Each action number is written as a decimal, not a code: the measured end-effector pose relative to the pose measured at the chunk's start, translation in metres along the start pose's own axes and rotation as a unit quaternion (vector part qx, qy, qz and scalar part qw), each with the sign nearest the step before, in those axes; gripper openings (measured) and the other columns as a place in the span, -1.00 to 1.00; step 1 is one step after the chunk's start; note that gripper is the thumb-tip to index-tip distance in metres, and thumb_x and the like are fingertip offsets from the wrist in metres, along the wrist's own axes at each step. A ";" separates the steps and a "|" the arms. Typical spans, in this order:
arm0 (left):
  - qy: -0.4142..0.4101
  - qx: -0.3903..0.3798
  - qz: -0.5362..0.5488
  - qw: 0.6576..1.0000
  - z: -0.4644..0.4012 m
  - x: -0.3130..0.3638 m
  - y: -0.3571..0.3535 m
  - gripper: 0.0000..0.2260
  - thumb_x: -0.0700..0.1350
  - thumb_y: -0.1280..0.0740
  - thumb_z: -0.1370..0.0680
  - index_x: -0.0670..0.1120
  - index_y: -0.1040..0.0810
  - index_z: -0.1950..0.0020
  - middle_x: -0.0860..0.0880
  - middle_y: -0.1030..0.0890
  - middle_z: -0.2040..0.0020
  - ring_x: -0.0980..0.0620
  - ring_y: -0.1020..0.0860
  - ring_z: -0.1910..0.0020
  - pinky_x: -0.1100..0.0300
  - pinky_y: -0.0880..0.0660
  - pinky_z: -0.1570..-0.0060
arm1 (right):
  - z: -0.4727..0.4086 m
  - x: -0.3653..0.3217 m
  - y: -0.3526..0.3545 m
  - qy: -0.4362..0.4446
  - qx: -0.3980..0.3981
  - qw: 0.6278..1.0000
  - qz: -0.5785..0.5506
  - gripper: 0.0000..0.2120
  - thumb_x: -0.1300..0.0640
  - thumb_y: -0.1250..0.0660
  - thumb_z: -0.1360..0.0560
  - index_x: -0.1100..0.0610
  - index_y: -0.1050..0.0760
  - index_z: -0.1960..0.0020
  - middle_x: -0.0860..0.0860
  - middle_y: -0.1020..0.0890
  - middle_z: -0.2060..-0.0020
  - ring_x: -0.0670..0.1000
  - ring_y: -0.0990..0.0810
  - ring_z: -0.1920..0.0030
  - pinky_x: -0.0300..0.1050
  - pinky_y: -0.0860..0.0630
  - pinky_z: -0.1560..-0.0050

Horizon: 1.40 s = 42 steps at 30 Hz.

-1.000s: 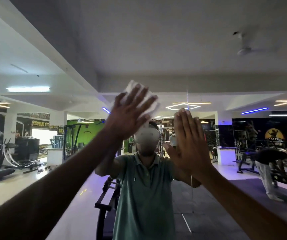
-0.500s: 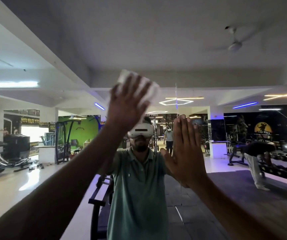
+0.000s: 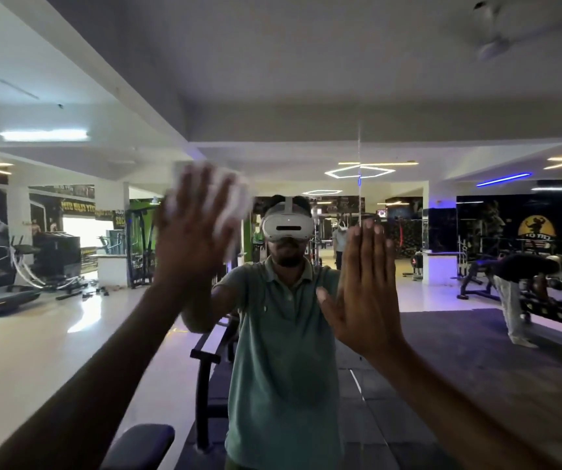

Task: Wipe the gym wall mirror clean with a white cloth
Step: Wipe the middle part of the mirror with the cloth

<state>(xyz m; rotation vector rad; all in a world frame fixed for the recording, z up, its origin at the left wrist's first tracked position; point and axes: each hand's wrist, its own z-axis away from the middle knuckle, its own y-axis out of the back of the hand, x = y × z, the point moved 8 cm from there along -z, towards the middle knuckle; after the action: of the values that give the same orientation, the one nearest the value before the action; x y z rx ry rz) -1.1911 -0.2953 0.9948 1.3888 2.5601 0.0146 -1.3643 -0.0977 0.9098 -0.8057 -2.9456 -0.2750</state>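
No containers anywhere, just one white cloth sandwiched between the left hand and the mirror, up near head height, with its blurry edges poking out past the spread fingers. Left hand is flat with fingers straight, pressing the cloth to the glass rather than gripping it, and the right hand is flat on the mirror too, fingers together, holding nothing. So: two hands, one cloth, one mirror, with the cloth under the left hand only.
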 end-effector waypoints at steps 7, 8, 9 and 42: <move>0.065 -0.007 0.009 0.998 0.049 0.068 -0.015 -0.43 0.09 -0.09 -0.73 -0.02 -0.08 -0.72 -0.23 -0.04 -0.71 -0.29 0.02 -0.70 -0.31 -0.04 -0.56 | 0.054 -0.040 -0.023 0.003 -0.044 0.999 -0.002 -0.11 -0.21 -0.19 -0.61 0.40 -0.05 -0.66 0.34 -0.03 -0.67 0.31 0.03 -0.69 0.35 -0.10 -0.63; -0.045 -0.036 -0.001 0.998 0.057 0.090 -0.019 -0.43 0.10 -0.10 -0.73 0.01 -0.09 -0.73 -0.20 -0.04 -0.72 -0.26 0.03 -0.70 -0.29 -0.04 -0.57 | 0.060 -0.045 -0.026 0.003 -0.050 0.999 0.000 -0.12 -0.22 -0.17 -0.62 0.39 -0.06 -0.66 0.33 -0.03 -0.67 0.31 0.02 -0.69 0.37 -0.13 -0.62; -0.125 -0.054 -0.013 0.991 0.062 0.093 -0.020 -0.45 0.12 -0.08 -0.74 0.05 -0.10 -0.73 -0.16 -0.04 -0.73 -0.23 0.03 -0.71 -0.26 -0.06 -0.57 | 0.063 -0.048 -0.027 -0.001 -0.053 0.999 -0.003 -0.13 -0.22 -0.16 -0.62 0.38 -0.06 -0.66 0.33 -0.04 -0.67 0.31 0.01 -0.69 0.38 -0.14 -0.61; 0.345 -0.025 0.009 0.938 0.245 -0.106 0.002 -0.39 0.15 0.06 -0.76 -0.22 -0.13 -0.69 -0.35 -0.10 -0.67 -0.40 -0.07 -0.66 -0.37 -0.11 -0.55 | 0.175 -0.179 -0.075 0.005 -0.163 0.987 0.011 -0.04 -0.22 -0.35 -0.57 0.36 -0.04 -0.67 0.32 -0.02 -0.68 0.33 0.03 -0.69 0.48 0.00 -0.61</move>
<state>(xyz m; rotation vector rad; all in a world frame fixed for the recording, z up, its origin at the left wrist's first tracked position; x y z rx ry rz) -1.0836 -0.4058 0.7771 1.5978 3.0486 0.6826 -1.2536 -0.2165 0.7050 -0.8634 -2.9199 -0.7716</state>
